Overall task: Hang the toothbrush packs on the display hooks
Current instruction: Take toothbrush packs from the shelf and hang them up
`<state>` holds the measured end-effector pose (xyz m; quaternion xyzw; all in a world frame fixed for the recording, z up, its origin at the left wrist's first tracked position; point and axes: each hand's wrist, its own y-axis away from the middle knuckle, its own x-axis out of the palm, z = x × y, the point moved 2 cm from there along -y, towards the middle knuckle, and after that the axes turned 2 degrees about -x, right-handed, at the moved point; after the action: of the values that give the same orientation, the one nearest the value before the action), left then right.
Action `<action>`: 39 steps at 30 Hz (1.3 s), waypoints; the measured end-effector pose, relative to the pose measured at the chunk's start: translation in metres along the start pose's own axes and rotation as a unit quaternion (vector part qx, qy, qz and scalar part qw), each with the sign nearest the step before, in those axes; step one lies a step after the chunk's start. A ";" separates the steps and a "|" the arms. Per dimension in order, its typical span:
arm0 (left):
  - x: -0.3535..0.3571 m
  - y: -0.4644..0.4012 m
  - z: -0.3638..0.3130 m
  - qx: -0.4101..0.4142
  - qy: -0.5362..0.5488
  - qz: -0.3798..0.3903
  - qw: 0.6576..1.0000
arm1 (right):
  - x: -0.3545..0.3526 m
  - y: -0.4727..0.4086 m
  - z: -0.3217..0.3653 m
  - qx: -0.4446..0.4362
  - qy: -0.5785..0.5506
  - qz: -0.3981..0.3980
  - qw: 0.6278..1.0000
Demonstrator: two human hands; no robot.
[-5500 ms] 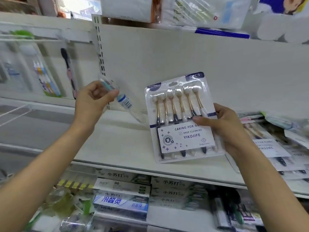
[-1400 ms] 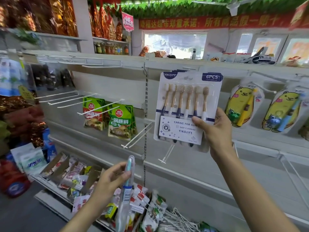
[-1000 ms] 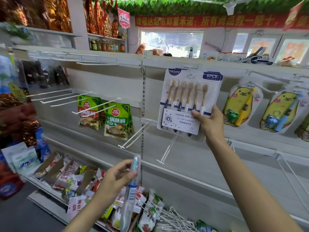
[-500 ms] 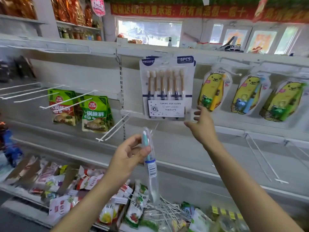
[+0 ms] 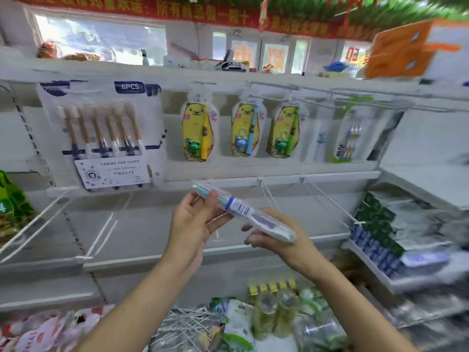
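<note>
A single toothbrush in a clear slim pack (image 5: 243, 212) is held across the middle of the view, in front of the shelving. The left hand (image 5: 195, 222) is curled around the pack's upper end, thumb and fingers closed on it; the right hand (image 5: 276, 240) lies under the lower end with its fingers loosely bent, and whether they actually clamp the pack cannot be told through the blur.

The step in hand is judged to be readying this pack for hanging. The hang hole, not visible here, should be found and turned upward, and the pack gripped near that end, so that it can be threaded squarely onto a free white hook (image 5: 332, 201) below the bear-shaped packs (image 5: 198, 130).

Compared with half a second ago, the six-piece toothbrush pack (image 5: 106, 133) has been released and hangs at the upper left, and the right hand has been brought down to the slim pack.
</note>
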<state>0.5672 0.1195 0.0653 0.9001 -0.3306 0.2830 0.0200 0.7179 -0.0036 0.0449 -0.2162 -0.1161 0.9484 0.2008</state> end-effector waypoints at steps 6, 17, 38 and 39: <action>0.069 -0.010 0.054 -0.078 0.061 0.028 0.995 | -0.077 0.024 -0.011 -0.026 -0.184 -0.174 0.967; 0.179 -0.027 0.142 -0.117 -0.154 0.152 0.969 | -0.208 0.016 -0.011 -0.072 -0.168 -0.216 0.959; 0.282 -0.060 0.178 0.016 -0.192 0.159 0.968 | -0.306 -0.011 -0.010 -0.131 -0.147 -0.189 0.962; 0.281 -0.061 0.177 0.017 -0.192 0.159 0.968 | -0.306 -0.012 -0.010 -0.131 -0.148 -0.187 0.962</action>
<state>0.8669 -0.0367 0.0730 0.8737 -0.4623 0.1101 -0.1044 0.9790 -0.1229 0.1509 -0.0723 -0.3059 0.8921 0.3246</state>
